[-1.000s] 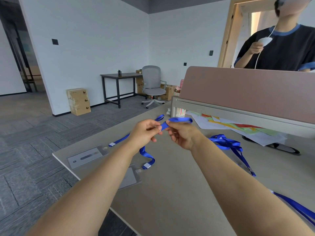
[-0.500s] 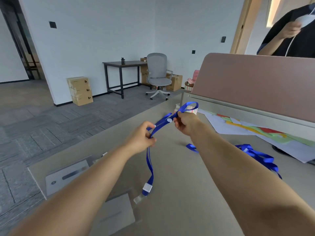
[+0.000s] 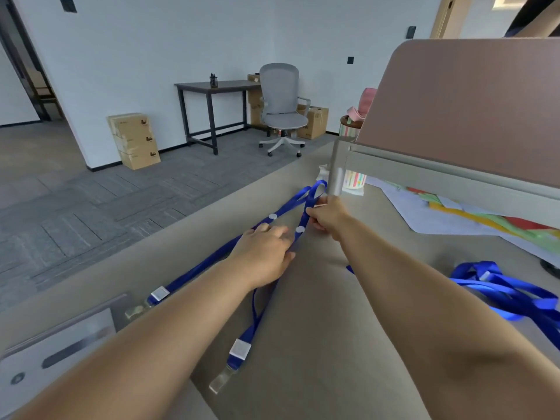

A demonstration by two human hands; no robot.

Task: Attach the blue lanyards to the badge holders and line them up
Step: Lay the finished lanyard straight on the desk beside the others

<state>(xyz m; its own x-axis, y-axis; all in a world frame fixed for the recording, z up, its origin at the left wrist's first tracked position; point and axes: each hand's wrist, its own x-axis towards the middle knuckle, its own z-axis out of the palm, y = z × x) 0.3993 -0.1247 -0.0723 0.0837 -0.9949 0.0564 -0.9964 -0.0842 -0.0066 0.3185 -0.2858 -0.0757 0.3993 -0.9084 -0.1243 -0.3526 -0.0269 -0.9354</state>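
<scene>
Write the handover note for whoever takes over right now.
Left hand: palm down on the blue straps, fingers fairly straight.
Right hand: pinches the nearer lanyard close to its loop end.
Things: the first lanyard lies straight on the table, clip end by the badge holder. Spare lanyards are piled on the right.
Done: one lanyard laid out. I cannot tell whether the clips are fastened.
Left: straighten the nearer lanyard beside it, then work through the pile.
</scene>
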